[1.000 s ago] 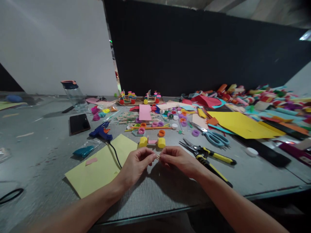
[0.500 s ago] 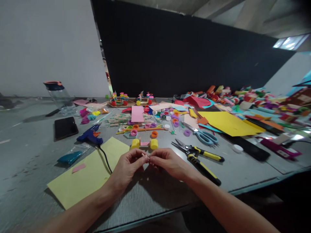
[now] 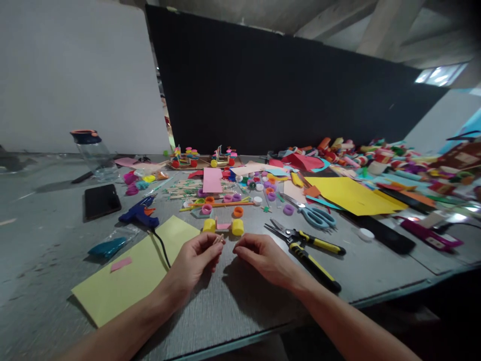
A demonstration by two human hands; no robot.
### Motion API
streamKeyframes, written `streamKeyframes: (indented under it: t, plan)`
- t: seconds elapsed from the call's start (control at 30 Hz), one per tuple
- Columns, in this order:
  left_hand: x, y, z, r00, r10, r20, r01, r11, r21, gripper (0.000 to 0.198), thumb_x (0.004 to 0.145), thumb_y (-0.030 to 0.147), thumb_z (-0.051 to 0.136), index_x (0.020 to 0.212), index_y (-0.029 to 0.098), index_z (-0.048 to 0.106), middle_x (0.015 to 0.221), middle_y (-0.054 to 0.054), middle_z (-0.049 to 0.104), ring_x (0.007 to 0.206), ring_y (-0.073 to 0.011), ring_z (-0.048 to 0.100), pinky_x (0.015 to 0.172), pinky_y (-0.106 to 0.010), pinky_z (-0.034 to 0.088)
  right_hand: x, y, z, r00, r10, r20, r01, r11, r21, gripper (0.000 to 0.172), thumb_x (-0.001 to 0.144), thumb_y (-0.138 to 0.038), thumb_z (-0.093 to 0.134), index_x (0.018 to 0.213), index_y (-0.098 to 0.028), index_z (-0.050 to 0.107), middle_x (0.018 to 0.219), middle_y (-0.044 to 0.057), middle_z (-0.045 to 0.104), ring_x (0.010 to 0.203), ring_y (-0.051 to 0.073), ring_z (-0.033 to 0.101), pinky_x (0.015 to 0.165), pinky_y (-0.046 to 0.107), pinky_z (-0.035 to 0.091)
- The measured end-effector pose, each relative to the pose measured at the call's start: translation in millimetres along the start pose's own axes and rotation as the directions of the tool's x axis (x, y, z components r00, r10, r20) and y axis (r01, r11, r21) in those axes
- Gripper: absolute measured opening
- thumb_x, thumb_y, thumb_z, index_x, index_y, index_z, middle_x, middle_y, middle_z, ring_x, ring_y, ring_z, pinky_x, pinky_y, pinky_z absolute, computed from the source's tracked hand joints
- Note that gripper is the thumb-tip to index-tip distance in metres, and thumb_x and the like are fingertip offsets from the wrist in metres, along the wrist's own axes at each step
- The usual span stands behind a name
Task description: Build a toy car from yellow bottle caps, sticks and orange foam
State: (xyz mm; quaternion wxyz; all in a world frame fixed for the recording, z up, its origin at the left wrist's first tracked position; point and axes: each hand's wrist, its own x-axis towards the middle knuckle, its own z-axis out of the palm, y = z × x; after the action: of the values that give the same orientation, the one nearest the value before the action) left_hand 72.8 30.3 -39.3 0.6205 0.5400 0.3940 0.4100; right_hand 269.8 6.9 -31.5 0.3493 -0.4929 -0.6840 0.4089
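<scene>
Between thumb and fingers, my left hand pinches a few small pale stick pieces. A short gap separates it from my right hand, whose fingers are curled with thumb and forefinger together; whatever they may hold is hidden. Just beyond both hands stands a small pink piece with a yellow cap-like wheel at either end. Right of my right hand lie pliers with black and yellow handles. A pale yellow sheet lies left of my left hand, partly behind it.
A blue glue gun trails its cord over the sheet. Blue-handled scissors, a phone, coloured rings and a pink card lie around. A bottle stands back left; yellow paper lies right.
My hands have come apart; before, their fingertips met. The stick pieces now show in my left hand. My right hand has moved slightly right, still curled. The view has shifted a little.
</scene>
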Motion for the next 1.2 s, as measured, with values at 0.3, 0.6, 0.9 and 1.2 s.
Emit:
streamKeyframes:
  t: [0.3, 0.6, 0.9, 1.2]
  plan:
    - [-2.0, -1.4, 1.3, 1.000, 0.010, 0.023, -0.010, 1.000, 0.002, 0.031, 0.083, 0.042, 0.074, 0.095, 0.014, 0.074, 0.079, -0.004, 0.068, 0.064, -0.0124, 0.058, 0.055, -0.023, 0.046, -0.9, -0.4, 1.0, 0.999, -0.046, 0.010, 0.047, 0.995, -0.093, 0.022, 0.095, -0.029, 0.056, 0.080, -0.019, 0.068, 0.070, -0.001, 0.058, 0.066, 0.015, 0.048, 0.063, 0.027, 0.035]
    - [-4.1, -0.7, 2.8, 0.998, -0.001, 0.064, 0.004, 0.999, -0.050, 0.026, 0.080, 0.039, 0.077, 0.087, 0.015, 0.069, 0.077, -0.005, 0.072, 0.065, -0.0147, 0.063, 0.053, -0.024, 0.049, -1.1, -0.7, 5.6, 0.999, -0.035, 0.019, 0.037, 0.992, -0.119, 0.024, 0.095, -0.033, 0.055, 0.079, -0.020, 0.067, 0.070, -0.001, 0.060, 0.065, 0.015, 0.050, 0.062, 0.028, 0.036]
    - [-12.1, 13.6, -1.0, 0.998, 0.068, 0.015, -0.065, 0.986, -0.150, 0.027, 0.075, 0.039, 0.079, 0.084, 0.015, 0.071, 0.081, -0.008, 0.076, 0.063, -0.0154, 0.064, 0.052, -0.025, 0.049, 1.2, -5.9, -1.0, 0.999, -0.040, 0.035, 0.043, 0.995, -0.090, 0.032, 0.097, -0.048, 0.055, 0.086, -0.021, 0.068, 0.072, 0.002, 0.064, 0.060, 0.016, 0.054, 0.055, 0.029, 0.041]
    - [-23.9, 32.5, -7.8, 0.984, 0.177, 0.001, -0.171, 0.948, -0.269, 0.031, 0.072, 0.043, 0.081, 0.076, 0.014, 0.072, 0.071, -0.007, 0.073, 0.053, -0.0121, 0.060, 0.051, -0.025, 0.049, 62.5, -53.8, 14.6, 0.981, -0.163, 0.103, 0.175, 0.977, -0.122, 0.034, 0.095, -0.046, 0.058, 0.074, -0.019, 0.062, 0.066, 0.001, 0.059, 0.060, 0.014, 0.053, 0.052, 0.027, 0.042]
